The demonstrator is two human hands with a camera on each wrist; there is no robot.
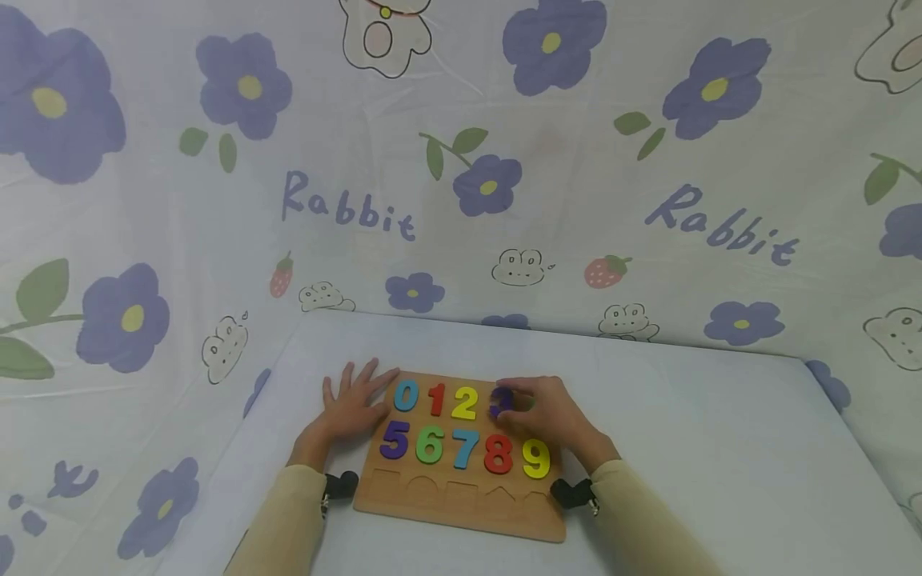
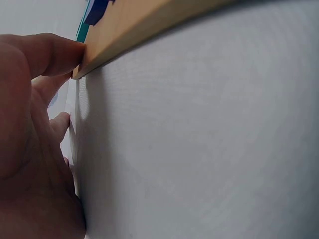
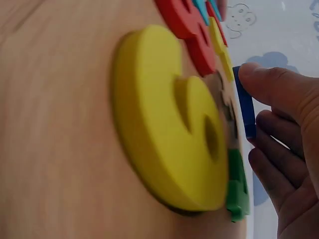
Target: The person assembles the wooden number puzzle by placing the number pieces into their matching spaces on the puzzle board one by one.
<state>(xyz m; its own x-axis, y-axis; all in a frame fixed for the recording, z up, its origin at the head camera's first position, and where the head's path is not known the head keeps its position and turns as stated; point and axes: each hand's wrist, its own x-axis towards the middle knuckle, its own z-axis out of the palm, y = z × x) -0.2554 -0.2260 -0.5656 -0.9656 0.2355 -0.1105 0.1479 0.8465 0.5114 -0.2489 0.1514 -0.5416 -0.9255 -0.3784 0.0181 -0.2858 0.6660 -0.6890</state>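
Observation:
A purple number 3 piece [image 1: 499,402] is pinched between the thumb and fingers of my right hand [image 1: 551,412]. In the right wrist view the number 3 piece [image 3: 245,107] stands just off the wooden board, beside a dark recess [image 3: 228,107]. My left hand [image 1: 349,412] lies with its fingers spread at the board's left edge. Its thumb [image 2: 60,54] touches the side of the wooden number board [image 1: 461,500]. A green number 4 [image 3: 238,186], mostly covered by my right hand in the head view, sits on the board.
On the board sit the blue 0 [image 1: 406,395], red 1 [image 1: 436,399], yellow 2 [image 1: 464,403], purple 5 [image 1: 394,440], green 6 [image 1: 430,444], blue 7 [image 1: 464,448], red 8 [image 1: 499,454] and yellow 9 [image 1: 536,458]. A patterned curtain [image 1: 461,240] hangs behind the white table [image 1: 720,448].

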